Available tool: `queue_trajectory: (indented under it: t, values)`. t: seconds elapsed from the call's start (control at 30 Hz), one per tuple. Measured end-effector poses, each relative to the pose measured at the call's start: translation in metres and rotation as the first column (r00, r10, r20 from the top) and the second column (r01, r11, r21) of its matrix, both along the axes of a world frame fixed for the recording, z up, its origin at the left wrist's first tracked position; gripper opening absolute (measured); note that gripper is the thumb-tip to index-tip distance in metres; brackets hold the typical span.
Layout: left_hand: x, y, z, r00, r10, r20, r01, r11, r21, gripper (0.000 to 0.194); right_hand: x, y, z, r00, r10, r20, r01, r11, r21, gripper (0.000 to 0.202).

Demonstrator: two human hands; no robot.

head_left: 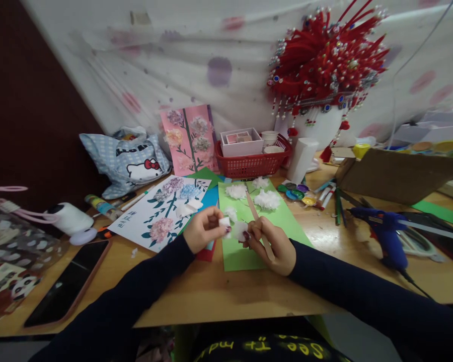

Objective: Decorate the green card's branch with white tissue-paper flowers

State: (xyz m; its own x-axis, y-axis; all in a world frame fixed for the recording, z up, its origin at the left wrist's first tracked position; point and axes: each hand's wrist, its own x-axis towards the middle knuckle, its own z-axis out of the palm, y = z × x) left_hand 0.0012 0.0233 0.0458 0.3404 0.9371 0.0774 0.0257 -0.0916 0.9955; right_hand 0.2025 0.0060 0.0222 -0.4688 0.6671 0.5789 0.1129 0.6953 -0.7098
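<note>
My left hand (203,229) is closed in a pinch on a small white paper piece (224,221) above the green sheet's left edge. Opposite it, my right hand (275,247) grips a flat wooden craft stick (252,205) that slants up and away. A crumpled white tuft (240,231) sits at the right fingertips; whether they pinch it or only touch it is unclear. Beneath the hands lies a light green sheet (234,259) bearing several white ruffled paper flowers (267,200). Just left is a white sheet (136,206) with pink and blue flowers, and folded white paper (189,207) on it.
Behind stand a pink flower picture (181,161), a red basket (249,165) and a white roll (302,160). Paint pots (297,193) and markers (326,195) lie right, near a blue glue gun (385,236). At left are a phone (71,281) and a checked bag (115,158).
</note>
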Motion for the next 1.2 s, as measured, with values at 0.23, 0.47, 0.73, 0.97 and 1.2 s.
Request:
queue_trajectory:
  t: [0.23, 0.47, 0.73, 0.97, 1.2]
  values:
    - [-0.043, 0.028, 0.010, 0.783, 0.526, -0.332, -0.358, 0.818, 0.451, 0.035, -0.005, 0.003, -0.001, 0.995, -0.061, -0.076, 0.052, 0.993, -0.108, 0.023]
    - [0.014, -0.023, 0.008, 0.871, 0.351, -0.345, 0.103, 0.556, 0.824, 0.013, -0.003, 0.001, -0.002, 0.998, -0.043, -0.056, 0.035, 0.989, -0.144, 0.023]
    - [0.019, -0.020, -0.012, 0.916, 0.317, -0.246, 0.007, 0.600, 0.800, 0.016, 0.000, 0.000, 0.001, 0.997, 0.058, -0.045, -0.063, 0.991, -0.119, 0.021]
    - [0.017, -0.021, -0.010, 0.923, 0.287, -0.256, 0.017, 0.634, 0.773, 0.021, 0.000, 0.000, 0.000, 1.000, -0.011, 0.004, 0.012, 0.996, -0.094, 0.023]
    - [0.016, -0.023, -0.009, 0.928, 0.255, -0.271, 0.033, 0.670, 0.742, 0.025, -0.001, 0.000, 0.000, 0.999, 0.024, -0.033, -0.028, 0.991, -0.128, 0.024]
